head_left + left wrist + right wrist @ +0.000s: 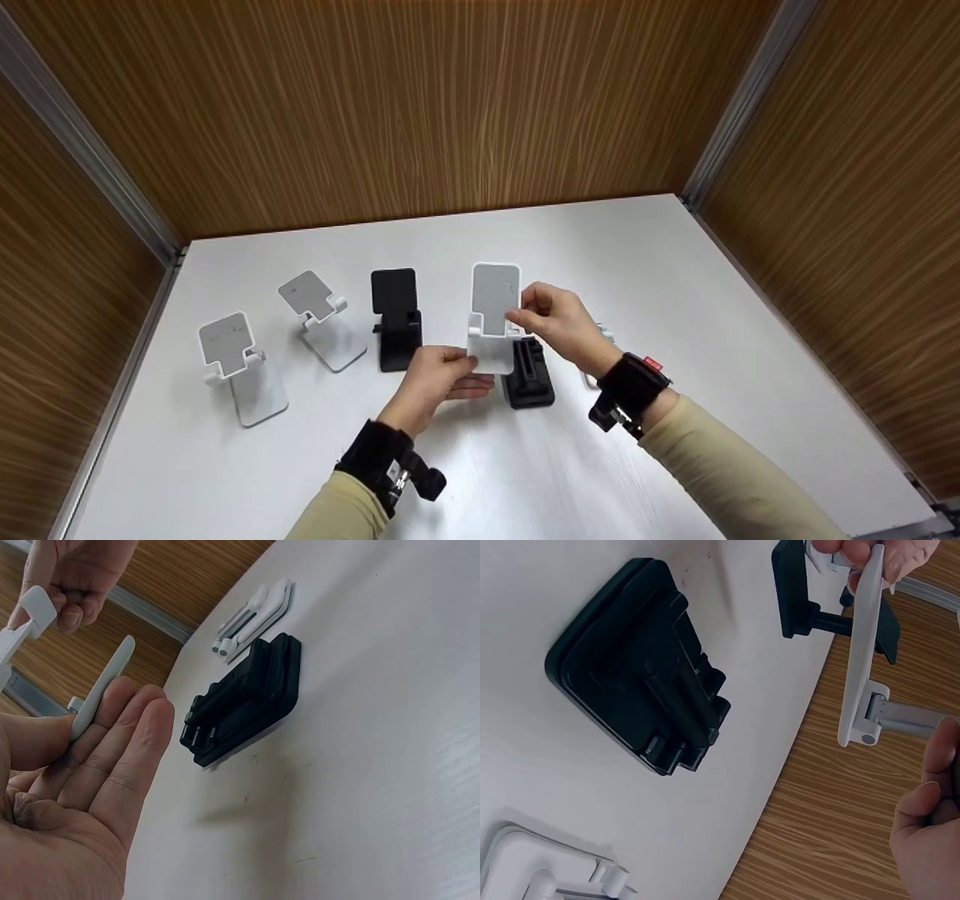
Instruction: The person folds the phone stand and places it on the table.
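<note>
A white phone stand (pixel 495 289), unfolded, is held up off the table between both hands. Low down, my left hand (pixel 433 381) pinches its base plate between thumb and fingers; the left wrist view shows the plate's edge (pixel 109 682) against those fingers. My right hand (pixel 561 324) pinches the right edge of the upper plate with thumb and forefinger. In the right wrist view the hinged metal arm (pixel 915 718) rises from the base, and the right hand's grip is partly cut off. Just beneath, a black phone stand (pixel 534 386) lies folded on the table.
Left of the hands stand an unfolded black phone stand (pixel 396 315) and two unfolded white ones, a nearer (pixel 259 394) and a farther (pixel 336 345). A folded white stand (pixel 259 619) lies to the right, mostly behind my right hand in the head view. Wood-grain panels (pixel 450 112) enclose the white table (pixel 675 300).
</note>
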`<state>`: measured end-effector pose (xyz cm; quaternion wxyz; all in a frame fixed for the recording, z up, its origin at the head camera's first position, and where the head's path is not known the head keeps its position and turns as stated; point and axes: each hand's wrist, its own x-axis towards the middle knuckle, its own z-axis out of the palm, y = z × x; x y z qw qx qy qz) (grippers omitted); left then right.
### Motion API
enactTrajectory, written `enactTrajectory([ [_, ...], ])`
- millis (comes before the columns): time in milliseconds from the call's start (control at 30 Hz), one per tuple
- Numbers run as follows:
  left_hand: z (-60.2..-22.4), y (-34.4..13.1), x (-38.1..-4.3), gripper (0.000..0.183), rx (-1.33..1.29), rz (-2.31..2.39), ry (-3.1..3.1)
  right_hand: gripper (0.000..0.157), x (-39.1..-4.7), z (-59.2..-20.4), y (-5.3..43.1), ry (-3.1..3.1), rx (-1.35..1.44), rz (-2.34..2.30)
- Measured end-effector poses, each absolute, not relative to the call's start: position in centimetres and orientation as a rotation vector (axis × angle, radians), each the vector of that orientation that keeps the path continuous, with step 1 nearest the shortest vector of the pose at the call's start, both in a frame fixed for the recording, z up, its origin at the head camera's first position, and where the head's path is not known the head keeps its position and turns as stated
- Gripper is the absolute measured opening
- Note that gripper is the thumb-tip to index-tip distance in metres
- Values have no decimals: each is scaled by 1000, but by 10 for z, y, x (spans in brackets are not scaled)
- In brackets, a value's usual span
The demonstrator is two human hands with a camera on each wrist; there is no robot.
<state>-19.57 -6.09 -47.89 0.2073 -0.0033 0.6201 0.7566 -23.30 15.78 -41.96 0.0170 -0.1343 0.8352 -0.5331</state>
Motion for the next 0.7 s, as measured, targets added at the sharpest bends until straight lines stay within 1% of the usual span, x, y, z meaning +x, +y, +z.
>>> enactTrajectory([
  [267,-478,-61,-195,24,-9,2100,1736,19,-233,-418,157,2578,-432,-1662],
  [533,-475,-58,-194,24,-16,2095,1725,21,-234,-421,158,2754,-568,-1528],
  [700,-475,-56,-194,25,-5,2094,1728,20,-236,-424,160,2873,-673,-1429],
])
